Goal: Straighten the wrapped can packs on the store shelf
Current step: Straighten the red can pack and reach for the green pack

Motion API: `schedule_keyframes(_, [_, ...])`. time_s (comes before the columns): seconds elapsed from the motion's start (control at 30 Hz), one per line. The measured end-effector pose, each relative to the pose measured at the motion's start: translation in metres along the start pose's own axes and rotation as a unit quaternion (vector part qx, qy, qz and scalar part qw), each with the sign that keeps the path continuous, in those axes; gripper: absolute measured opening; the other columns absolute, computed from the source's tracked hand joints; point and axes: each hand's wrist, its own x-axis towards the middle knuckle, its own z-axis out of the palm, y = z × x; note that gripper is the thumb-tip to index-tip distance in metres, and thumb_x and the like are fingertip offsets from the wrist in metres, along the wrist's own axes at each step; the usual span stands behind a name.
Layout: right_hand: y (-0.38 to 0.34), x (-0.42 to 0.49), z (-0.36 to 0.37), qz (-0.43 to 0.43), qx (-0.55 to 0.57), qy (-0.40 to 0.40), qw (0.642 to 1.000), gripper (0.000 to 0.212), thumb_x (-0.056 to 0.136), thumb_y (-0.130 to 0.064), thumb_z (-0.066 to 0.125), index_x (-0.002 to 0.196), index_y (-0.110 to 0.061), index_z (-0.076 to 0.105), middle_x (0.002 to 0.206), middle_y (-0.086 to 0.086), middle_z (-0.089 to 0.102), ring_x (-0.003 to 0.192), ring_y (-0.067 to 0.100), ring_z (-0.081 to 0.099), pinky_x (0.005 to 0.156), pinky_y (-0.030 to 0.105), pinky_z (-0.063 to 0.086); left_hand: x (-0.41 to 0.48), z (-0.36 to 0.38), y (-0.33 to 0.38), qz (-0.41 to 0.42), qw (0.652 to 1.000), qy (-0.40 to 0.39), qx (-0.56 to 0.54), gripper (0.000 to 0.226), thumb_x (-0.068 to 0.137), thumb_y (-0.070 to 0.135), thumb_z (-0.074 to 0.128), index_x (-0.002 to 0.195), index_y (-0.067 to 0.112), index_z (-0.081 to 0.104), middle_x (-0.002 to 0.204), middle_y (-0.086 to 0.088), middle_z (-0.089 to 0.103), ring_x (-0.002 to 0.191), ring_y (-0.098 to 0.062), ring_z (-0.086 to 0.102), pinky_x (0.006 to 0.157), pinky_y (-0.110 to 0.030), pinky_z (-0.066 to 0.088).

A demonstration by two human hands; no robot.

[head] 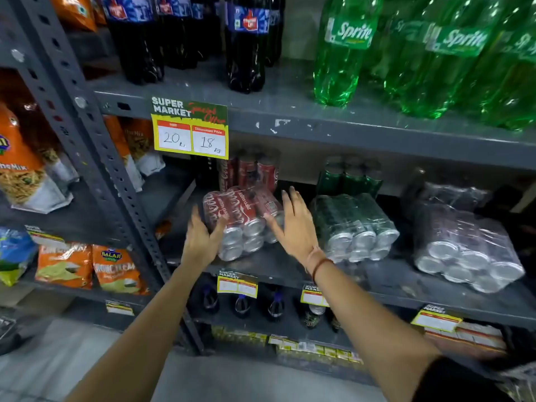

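A plastic-wrapped pack of red cola cans (240, 216) lies on its side on the grey middle shelf (290, 271), can ends facing me and turned slightly askew. My left hand (201, 237) is spread open against the pack's left side. On the pack's right side is my right hand (295, 224), open with fingers pointing up. Right of it lies a wrapped pack of green cans (355, 224), then a wrapped pack of dark cans (464, 248). Upright packs of red cans (252, 168) and green cans (349, 175) stand behind.
A yellow price tag (190, 130) hangs from the shelf above. Dark cola bottles (246, 44) and green Sprite bottles (420, 53) stand on the upper shelf. A perforated steel post (95, 158) borders the left side, with snack bags (20, 169) beyond it. Bottles stand below.
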Motion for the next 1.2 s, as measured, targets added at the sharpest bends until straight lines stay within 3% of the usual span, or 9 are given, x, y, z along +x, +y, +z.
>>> schedule_keyframes(0.2, [-0.002, 0.043, 0.011, 0.167, 0.186, -0.148, 0.957, 0.091, 0.084, -0.062, 0.051, 0.147, -0.007, 0.015, 0.147, 0.021, 0.038, 0.135, 0.037, 0.037, 0.111, 0.046, 0.033, 0.036, 0.016, -0.001, -0.200, 0.968, -0.089, -0.124, 0.091, 0.073, 0.059, 0.065, 0.143, 0.017, 0.025, 0.140, -0.011, 0.049, 0.122, -0.031, 0.051, 0.105, -0.047, 0.039])
schedule_keyframes(0.33, [0.008, 0.048, 0.022, 0.281, 0.330, -0.150, 0.889, 0.074, 0.069, -0.063, 0.069, 0.121, -0.012, 0.056, 0.119, 0.012, 0.065, 0.112, 0.028, 0.061, 0.103, 0.040, 0.045, 0.036, 0.017, -0.004, -0.234, 0.941, -0.121, -0.213, 0.070, 0.071, 0.051, 0.071, 0.129, 0.024, 0.043, 0.116, 0.000, 0.062, 0.090, -0.015, 0.060, 0.075, -0.034, 0.045])
schedule_keyframes(0.5, [0.027, 0.035, 0.032, 0.251, 0.428, -0.157, 0.854, 0.063, 0.063, -0.061, 0.074, 0.108, -0.018, 0.062, 0.107, 0.007, 0.072, 0.099, 0.020, 0.069, 0.100, 0.039, 0.049, 0.040, 0.021, -0.004, -0.189, 0.940, -0.105, -0.265, 0.063, 0.070, 0.031, 0.077, 0.126, 0.019, 0.050, 0.100, 0.004, 0.068, 0.085, -0.013, 0.065, 0.064, -0.027, 0.048])
schedule_keyframes(0.6, [0.031, 0.012, 0.037, 0.221, 0.451, -0.105, 0.858, 0.050, 0.080, -0.037, 0.071, 0.122, -0.013, 0.054, 0.117, 0.010, 0.068, 0.106, 0.018, 0.065, 0.095, 0.026, 0.050, 0.042, 0.019, -0.009, -0.105, 0.958, -0.121, -0.237, 0.078, 0.069, 0.023, 0.080, 0.136, 0.020, 0.039, 0.116, 0.001, 0.064, 0.098, -0.012, 0.064, 0.076, -0.025, 0.049])
schedule_keyframes(0.77, [0.031, -0.026, 0.053, 0.173, 0.402, -0.053, 0.898, 0.076, 0.079, -0.022, 0.074, 0.140, -0.015, 0.029, 0.121, -0.003, 0.060, 0.111, 0.010, 0.060, 0.098, 0.024, 0.047, 0.048, 0.007, -0.025, 0.017, 0.984, -0.152, -0.086, 0.118, 0.054, 0.023, 0.089, 0.145, 0.035, 0.015, 0.132, 0.003, 0.054, 0.118, -0.012, 0.054, 0.099, -0.036, 0.043])
schedule_keyframes(0.87, [0.022, -0.035, 0.063, 0.163, 0.360, -0.027, 0.918, 0.076, 0.081, -0.020, 0.071, 0.141, -0.011, 0.026, 0.129, 0.009, 0.058, 0.117, 0.016, 0.055, 0.102, 0.031, 0.044, 0.046, 0.005, -0.025, 0.060, 0.987, -0.144, -0.029, 0.115, 0.059, 0.017, 0.087, 0.147, 0.029, 0.013, 0.133, 0.010, 0.047, 0.123, -0.010, 0.046, 0.101, -0.032, 0.038])
schedule_keyframes(0.97, [0.012, -0.038, 0.065, 0.156, 0.353, -0.013, 0.923, 0.073, 0.085, -0.019, 0.067, 0.144, -0.008, 0.024, 0.134, 0.011, 0.055, 0.117, 0.012, 0.050, 0.099, 0.017, 0.037, 0.051, 0.004, -0.028, 0.089, 0.985, -0.148, -0.014, 0.109, 0.066, 0.012, 0.082, 0.148, 0.027, 0.011, 0.132, 0.013, 0.042, 0.126, -0.010, 0.042, 0.105, -0.037, 0.038])
schedule_keyframes(1.1, [0.009, -0.039, 0.058, 0.202, 0.416, 0.020, 0.887, 0.075, 0.084, -0.033, 0.067, 0.144, -0.015, 0.028, 0.139, 0.001, 0.049, 0.126, 0.009, 0.045, 0.108, 0.026, 0.036, 0.044, 0.006, -0.038, 0.071, 0.990, -0.114, -0.045, 0.100, 0.071, 0.016, 0.078, 0.148, 0.025, 0.014, 0.144, -0.002, 0.044, 0.129, -0.017, 0.044, 0.108, -0.047, 0.039])
schedule_keyframes(1.2, [0.007, -0.021, 0.041, 0.256, 0.501, 0.117, 0.818, 0.067, 0.088, -0.042, 0.058, 0.144, -0.016, 0.032, 0.151, 0.004, 0.036, 0.137, 0.012, 0.034, 0.116, 0.035, 0.028, 0.010, 0.015, -0.032, 0.023, 0.992, 0.030, -0.124, 0.075, 0.081, 0.009, 0.069, 0.144, 0.011, 0.029, 0.142, -0.012, 0.046, 0.123, -0.019, 0.050, 0.102, -0.038, 0.045])
